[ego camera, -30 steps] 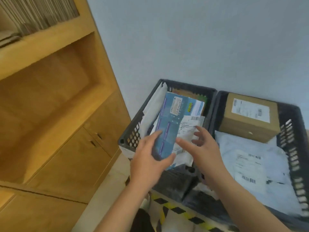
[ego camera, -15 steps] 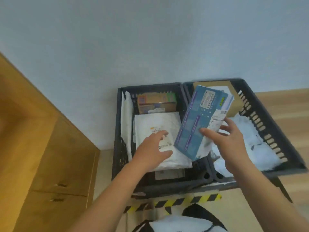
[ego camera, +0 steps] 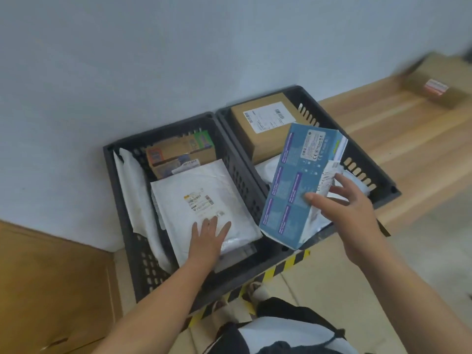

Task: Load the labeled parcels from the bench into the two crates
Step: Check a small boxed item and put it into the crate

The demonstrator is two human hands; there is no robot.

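Note:
Two dark slotted crates stand side by side against the wall. In the left crate (ego camera: 120,190) lie a white padded mailer (ego camera: 204,200) and a colourful cardboard box (ego camera: 178,154). My left hand (ego camera: 208,238) rests flat, fingers spread, on the mailer's near end. My right hand (ego camera: 347,213) holds a blue box (ego camera: 293,180) with a paper label, tilted over the right crate (ego camera: 370,172). That crate holds a brown labeled parcel (ego camera: 263,123) and white poly bags, mostly hidden behind the blue box.
A wooden bench (ego camera: 408,139) runs to the right, with a brown cardboard box (ego camera: 434,85) at its far end. A wooden cabinet (ego camera: 51,290) stands at the lower left. Yellow-black hazard tape (ego camera: 286,267) marks the edge under the crates.
The view swung right, away from the wooden shelves. My left hand let go of the blue box and settled on the white mailer. My right hand carried the box over the right crate.

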